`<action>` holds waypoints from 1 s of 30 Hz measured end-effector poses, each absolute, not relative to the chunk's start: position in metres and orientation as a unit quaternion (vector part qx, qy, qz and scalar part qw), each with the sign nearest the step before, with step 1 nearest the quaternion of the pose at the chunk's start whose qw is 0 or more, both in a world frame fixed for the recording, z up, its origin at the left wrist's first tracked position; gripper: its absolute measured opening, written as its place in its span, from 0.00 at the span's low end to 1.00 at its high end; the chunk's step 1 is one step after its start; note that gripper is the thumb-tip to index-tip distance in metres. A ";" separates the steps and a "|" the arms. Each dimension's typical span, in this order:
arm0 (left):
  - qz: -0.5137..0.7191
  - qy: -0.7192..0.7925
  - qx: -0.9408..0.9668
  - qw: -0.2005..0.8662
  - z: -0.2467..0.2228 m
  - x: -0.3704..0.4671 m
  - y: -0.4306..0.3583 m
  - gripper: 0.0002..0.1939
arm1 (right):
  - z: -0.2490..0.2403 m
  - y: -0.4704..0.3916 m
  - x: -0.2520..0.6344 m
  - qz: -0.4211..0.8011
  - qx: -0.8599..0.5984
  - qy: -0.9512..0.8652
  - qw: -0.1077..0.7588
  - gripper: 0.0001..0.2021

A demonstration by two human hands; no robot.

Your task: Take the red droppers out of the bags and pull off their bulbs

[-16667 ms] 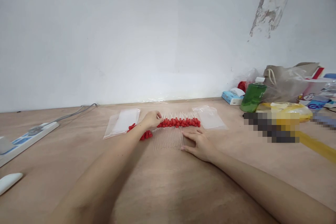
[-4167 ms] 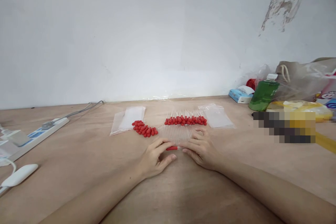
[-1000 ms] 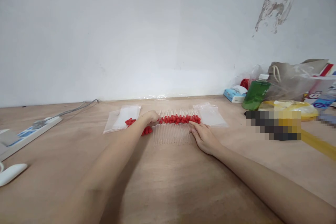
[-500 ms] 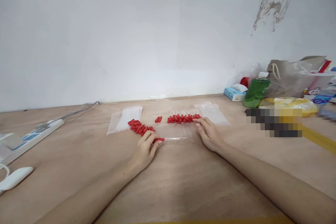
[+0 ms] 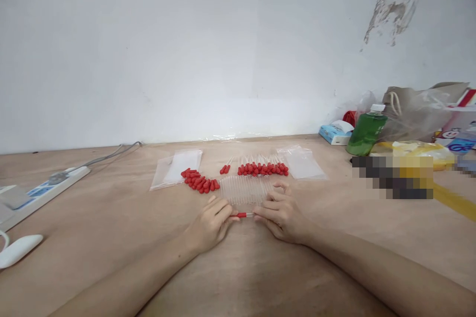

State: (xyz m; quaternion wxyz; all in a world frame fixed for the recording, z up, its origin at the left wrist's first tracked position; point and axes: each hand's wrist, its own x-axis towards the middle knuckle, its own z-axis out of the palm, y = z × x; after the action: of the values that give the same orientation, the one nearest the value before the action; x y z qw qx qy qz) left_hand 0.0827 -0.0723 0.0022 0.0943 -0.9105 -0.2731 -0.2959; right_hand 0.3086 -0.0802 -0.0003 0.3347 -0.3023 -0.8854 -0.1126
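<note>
My left hand (image 5: 214, 222) pinches a red rubber dropper bulb (image 5: 241, 215) in front of me. From the other side, my right hand (image 5: 280, 215) grips a thin clear dropper tube (image 5: 250, 215), whose end meets the bulb. Whether the tube sits inside the bulb, I cannot make out. Just behind my hands lies a row of clear tubes (image 5: 241, 189), side by side. A curved pile of loose red bulbs (image 5: 201, 182) rests at the left. Droppers with red bulbs on clear tubes lie at the back, a pair (image 5: 225, 169) and a larger group (image 5: 262, 169).
Clear plastic bags lie at the left (image 5: 182, 166) and right (image 5: 307, 163) of the droppers. A power strip (image 5: 44, 193) runs along the left side. On the right stand a tissue pack (image 5: 335, 132), a green bottle (image 5: 367, 131) and a yellow packet (image 5: 420, 154).
My left hand has moved right and nearer with the red bulb. My right hand has come in from the tube row's right end and now holds a tube against the bulb.
</note>
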 end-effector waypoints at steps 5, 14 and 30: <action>-0.284 -0.244 -0.922 0.102 0.004 0.081 -0.076 0.07 | 0.001 -0.085 0.314 -0.118 -0.286 -0.890 0.334 0.09; -0.296 -0.213 -0.928 0.072 0.002 0.081 -0.080 0.04 | -0.004 -0.085 0.316 -0.138 -0.231 -0.893 0.360 0.07; -0.431 -0.640 -0.633 -0.072 0.046 -0.013 0.010 0.17 | -0.010 -0.048 0.348 -0.077 -0.578 -0.722 0.372 0.12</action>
State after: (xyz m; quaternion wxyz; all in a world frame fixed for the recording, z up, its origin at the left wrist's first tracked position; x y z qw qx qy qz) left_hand -0.0134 0.0097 0.0456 -0.0722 -0.6327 -0.6396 -0.4306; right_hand 0.3481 -0.0479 -0.0103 0.3720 -0.5782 -0.7220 -0.0769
